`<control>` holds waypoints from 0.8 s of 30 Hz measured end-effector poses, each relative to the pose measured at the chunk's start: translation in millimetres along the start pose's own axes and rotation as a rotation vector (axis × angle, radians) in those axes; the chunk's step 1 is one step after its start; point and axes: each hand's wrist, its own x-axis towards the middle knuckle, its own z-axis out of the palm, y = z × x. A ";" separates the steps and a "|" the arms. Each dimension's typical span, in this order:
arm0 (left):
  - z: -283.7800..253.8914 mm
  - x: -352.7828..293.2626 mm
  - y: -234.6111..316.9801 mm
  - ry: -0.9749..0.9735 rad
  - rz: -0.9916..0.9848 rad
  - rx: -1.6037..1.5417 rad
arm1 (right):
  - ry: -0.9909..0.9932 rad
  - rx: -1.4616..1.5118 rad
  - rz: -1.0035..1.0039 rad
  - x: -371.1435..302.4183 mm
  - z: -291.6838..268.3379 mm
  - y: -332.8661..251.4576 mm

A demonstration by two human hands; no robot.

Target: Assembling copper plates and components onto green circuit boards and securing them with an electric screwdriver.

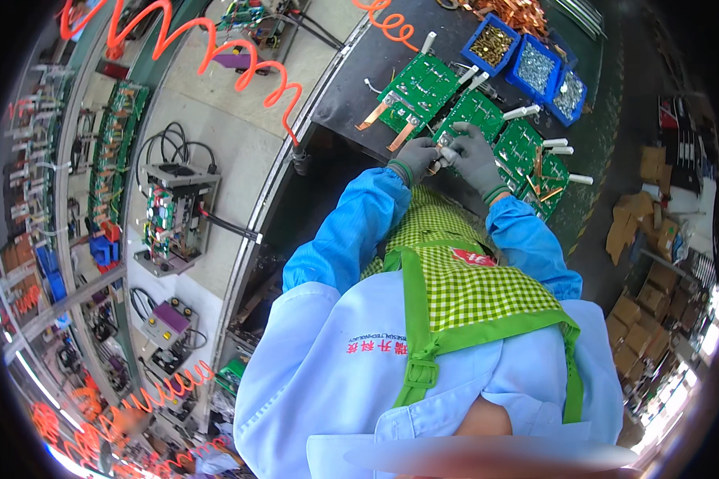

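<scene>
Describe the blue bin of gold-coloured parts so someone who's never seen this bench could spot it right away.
Find the dark workbench, then look past the green circuit boards to the slanting row of blue bins. It's the leftmost bin, just in front of the copper-coloured pile. Its gold-coloured contents set it apart from its neighbours to the right, which hold silvery parts.

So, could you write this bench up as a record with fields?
Left hand: grey-gloved, close to the other
Right hand: grey-gloved, fingers near the left's
Anything pinched: too small to tell
Green circuit boards: lined up on a dark worktop
Copper strips: two jut from leftmost board
Blue bins: three, holding small metal parts
</scene>
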 end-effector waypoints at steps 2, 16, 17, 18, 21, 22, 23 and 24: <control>0.3 3.5 1.6 -0.031 0.006 -0.028 | 0.067 0.256 0.158 0.9 3.5 -8.8; -70.6 -24.3 -46.8 -0.022 -0.215 -0.190 | 0.494 -0.137 0.181 -93.3 -70.1 18.5; -88.2 -22.1 -67.3 -0.157 -0.141 -0.230 | 0.543 -0.139 0.262 -104.4 -81.7 34.4; -97.2 -24.1 -79.2 -0.291 -0.065 -0.269 | 0.547 -0.138 0.271 -110.1 -91.7 41.4; -60.1 -75.2 -64.1 0.077 -0.200 -0.337 | 0.463 -0.231 0.440 -127.7 -119.6 54.8; -52.9 -78.7 -66.4 0.075 -0.205 -0.337 | 0.384 -0.327 0.391 -131.3 -121.7 58.6; -45.8 -80.9 -69.3 -0.015 -0.199 -0.290 | 0.302 -0.420 0.339 -134.7 -123.5 62.5; -42.5 -82.6 -66.6 -0.103 -0.193 -0.237 | 0.305 -0.414 0.344 -135.7 -119.5 63.1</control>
